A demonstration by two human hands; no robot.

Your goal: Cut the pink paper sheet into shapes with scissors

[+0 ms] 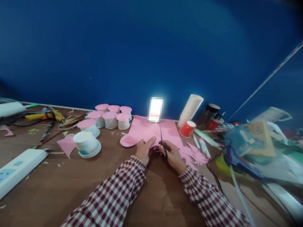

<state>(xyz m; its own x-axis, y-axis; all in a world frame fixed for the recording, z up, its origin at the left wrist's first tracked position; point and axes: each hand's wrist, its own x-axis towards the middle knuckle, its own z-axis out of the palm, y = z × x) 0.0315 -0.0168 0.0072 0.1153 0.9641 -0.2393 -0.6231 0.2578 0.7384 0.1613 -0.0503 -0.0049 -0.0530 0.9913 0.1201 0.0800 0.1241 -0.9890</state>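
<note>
My left hand (144, 150) pinches a piece of pink paper (151, 135), its thumb lying on top. In my right hand (173, 155) is a pair of scissors (161, 135), blades pointing away from me along the right edge of that paper. Larger pink sheets (171, 130) lie flat behind both hands. A rounded pink piece (127, 140) rests left of my left hand. Cut pink scraps (194, 154) are scattered right of my right hand. Whether the blades are apart or closed is hard to see.
Pink-topped paper cups (110, 119) stand at left, near an upturned white cup (85, 142). A power strip (21, 168) and yellow glue gun (46, 116) lie further left. At right are stacked cups (190, 110), a red cup (187, 129), markers (204, 147) and a blue glue gun (241, 164).
</note>
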